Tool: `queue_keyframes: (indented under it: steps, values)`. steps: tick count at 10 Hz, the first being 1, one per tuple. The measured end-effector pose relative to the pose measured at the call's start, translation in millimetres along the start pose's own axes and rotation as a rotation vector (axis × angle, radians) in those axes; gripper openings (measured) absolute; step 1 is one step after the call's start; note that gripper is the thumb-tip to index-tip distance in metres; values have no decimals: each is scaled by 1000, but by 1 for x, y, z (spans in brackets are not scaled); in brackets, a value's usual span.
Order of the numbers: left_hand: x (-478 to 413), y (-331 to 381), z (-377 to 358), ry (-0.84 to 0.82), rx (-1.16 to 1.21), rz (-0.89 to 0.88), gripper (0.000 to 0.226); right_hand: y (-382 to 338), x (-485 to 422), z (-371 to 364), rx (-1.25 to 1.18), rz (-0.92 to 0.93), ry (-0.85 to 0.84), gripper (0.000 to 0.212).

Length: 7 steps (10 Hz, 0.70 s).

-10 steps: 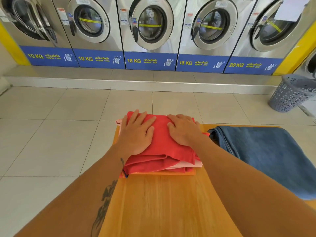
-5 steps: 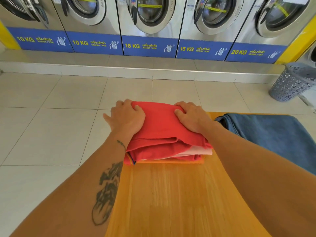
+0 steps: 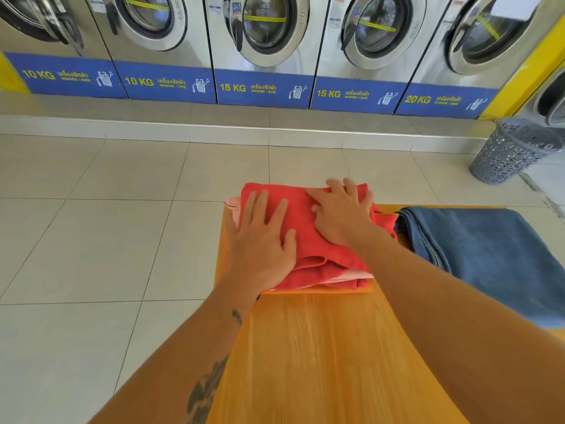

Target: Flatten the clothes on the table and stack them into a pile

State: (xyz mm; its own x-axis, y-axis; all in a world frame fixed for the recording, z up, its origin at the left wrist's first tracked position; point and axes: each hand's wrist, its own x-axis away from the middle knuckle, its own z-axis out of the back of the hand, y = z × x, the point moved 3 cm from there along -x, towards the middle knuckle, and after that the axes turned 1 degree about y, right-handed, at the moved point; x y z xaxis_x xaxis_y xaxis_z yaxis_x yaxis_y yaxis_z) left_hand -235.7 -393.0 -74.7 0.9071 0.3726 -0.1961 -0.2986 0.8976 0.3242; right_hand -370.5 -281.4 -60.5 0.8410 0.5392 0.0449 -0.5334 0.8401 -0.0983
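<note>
Left hand [image 3: 260,240] and right hand [image 3: 342,215] press flat, fingers spread, gripping nothing, on a folded red cloth [image 3: 308,240] topping a pile at the wooden table's [image 3: 321,347] far-left corner.

A laundromat: 5 front-loading washers [image 3: 263,29] in a row, labelled 10, 15 and 20 KG, beside a laundry basket [image 3: 510,151].

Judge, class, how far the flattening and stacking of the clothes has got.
Done: a folded pile sits at the table's far end, red garment on top. In hand: left hand and right hand press flat on it. Left: the blue cloth lies apart, unstacked.
</note>
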Motion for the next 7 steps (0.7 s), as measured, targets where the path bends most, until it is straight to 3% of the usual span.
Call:
queue_keyframes:
  steps: [2, 4, 5, 7]
  values:
    - [8, -29, -21, -1, 110, 12, 66, 18, 29, -17, -89, 6, 15, 63]
    - [2, -19, -6, -210, 16, 76, 68, 27, 32, -2, -52, 7, -88, 62]
    - [1, -6, 24, -315, -82, 70, 65, 35, 43, 22, -116, -10, -154, 62]
    - [36, 21, 94, -259, -207, 78, 56, 61, 101, 84, -341, 14, -74, 60]
